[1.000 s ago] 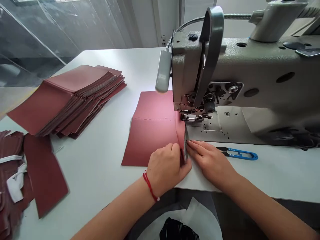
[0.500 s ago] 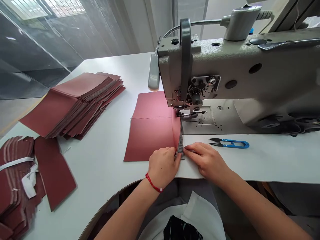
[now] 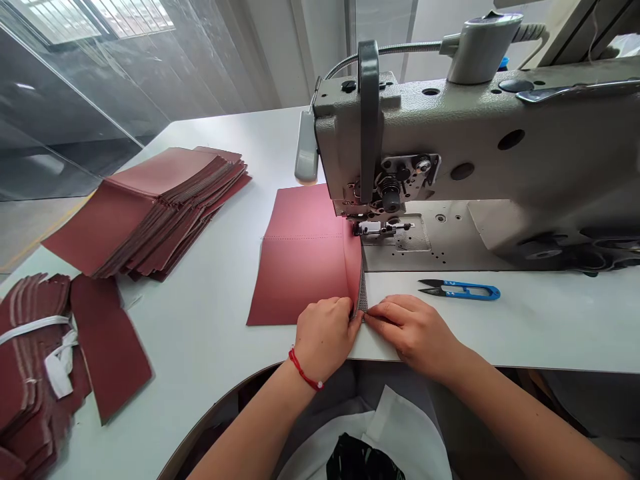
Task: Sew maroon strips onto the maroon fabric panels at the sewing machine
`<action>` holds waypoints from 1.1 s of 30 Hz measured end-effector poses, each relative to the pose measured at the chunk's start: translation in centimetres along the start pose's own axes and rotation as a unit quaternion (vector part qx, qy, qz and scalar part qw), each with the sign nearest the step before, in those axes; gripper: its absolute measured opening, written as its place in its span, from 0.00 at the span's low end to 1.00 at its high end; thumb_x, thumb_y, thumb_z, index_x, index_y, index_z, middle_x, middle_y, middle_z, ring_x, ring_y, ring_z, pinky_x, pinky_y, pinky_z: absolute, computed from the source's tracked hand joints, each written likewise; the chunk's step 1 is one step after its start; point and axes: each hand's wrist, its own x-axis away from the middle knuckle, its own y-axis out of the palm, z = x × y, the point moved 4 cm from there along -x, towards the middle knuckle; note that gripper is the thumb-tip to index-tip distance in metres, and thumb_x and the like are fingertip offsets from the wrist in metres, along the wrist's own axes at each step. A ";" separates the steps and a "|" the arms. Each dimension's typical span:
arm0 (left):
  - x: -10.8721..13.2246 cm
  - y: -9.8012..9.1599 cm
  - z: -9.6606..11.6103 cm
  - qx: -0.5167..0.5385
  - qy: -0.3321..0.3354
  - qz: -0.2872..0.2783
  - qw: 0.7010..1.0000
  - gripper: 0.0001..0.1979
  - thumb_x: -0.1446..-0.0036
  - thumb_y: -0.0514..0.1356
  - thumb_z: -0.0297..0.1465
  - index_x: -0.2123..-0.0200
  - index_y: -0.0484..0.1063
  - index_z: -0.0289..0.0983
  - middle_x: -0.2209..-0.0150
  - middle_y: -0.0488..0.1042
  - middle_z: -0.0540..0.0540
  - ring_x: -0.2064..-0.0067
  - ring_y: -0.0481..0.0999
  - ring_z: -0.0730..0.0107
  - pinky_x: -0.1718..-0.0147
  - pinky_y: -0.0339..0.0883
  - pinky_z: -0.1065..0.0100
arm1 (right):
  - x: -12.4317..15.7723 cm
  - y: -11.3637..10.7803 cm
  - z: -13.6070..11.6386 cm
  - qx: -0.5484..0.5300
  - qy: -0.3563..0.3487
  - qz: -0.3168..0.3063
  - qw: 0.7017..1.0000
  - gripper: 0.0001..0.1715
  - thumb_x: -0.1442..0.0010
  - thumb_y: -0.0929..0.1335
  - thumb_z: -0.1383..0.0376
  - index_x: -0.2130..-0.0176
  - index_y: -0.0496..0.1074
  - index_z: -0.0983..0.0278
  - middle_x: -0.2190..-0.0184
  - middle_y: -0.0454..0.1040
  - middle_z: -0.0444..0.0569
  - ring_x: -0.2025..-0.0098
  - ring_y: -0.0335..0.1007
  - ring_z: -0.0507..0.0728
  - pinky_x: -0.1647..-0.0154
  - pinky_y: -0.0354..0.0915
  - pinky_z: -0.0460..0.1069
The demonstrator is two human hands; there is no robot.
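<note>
A dark red leather-like piece (image 3: 300, 260) lies flat on the white table, its far right corner under the presser foot (image 3: 373, 229) of a grey sewing machine (image 3: 475, 153). Its right edge is folded over, showing a grey underside. My left hand (image 3: 325, 337), with a red cord round the wrist, pinches that folded edge at the near corner. My right hand (image 3: 407, 327) presses its fingertips against the same fold from the right, fingers held together.
A tall stack of the same red pieces (image 3: 150, 207) sits at the left. More pieces, one bundle tied with white tape (image 3: 35, 347), lie at the near left edge. Blue thread snips (image 3: 463, 289) rest right of my hands. A lamp (image 3: 306, 155) hangs beside the machine head.
The view shifted from one second ago. Both hands have stayed at the fold's near corner, and my right fingertips have drawn closer to it.
</note>
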 end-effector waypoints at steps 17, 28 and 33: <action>1.4 0.6 -0.3 -0.021 0.331 0.268 0.905 0.07 0.40 0.55 0.21 0.64 0.72 0.34 0.67 0.74 0.46 0.62 0.72 0.65 0.62 0.71 0.64 | -0.2 0.3 0.1 -0.018 -0.019 -0.010 1.000 0.14 0.33 0.60 0.72 0.55 0.74 0.70 0.61 0.75 0.54 0.59 0.67 0.58 0.55 0.66 0.53; 1.5 0.4 -0.1 -0.017 0.356 0.313 0.880 0.06 0.40 0.57 0.20 0.65 0.73 0.34 0.72 0.73 0.48 0.67 0.75 0.69 0.65 0.74 0.68 | 0.4 -0.6 0.3 0.027 0.019 0.065 0.997 0.17 0.37 0.60 0.76 0.55 0.74 0.69 0.59 0.76 0.55 0.58 0.71 0.59 0.56 0.69 0.54; 1.5 0.3 -0.4 0.022 0.344 0.311 0.886 0.07 0.38 0.56 0.22 0.65 0.73 0.35 0.70 0.75 0.48 0.67 0.74 0.70 0.67 0.74 0.68 | 0.3 -0.4 0.2 -0.006 -0.011 0.042 0.999 0.17 0.34 0.60 0.72 0.48 0.71 0.68 0.55 0.75 0.56 0.54 0.70 0.60 0.54 0.69 0.54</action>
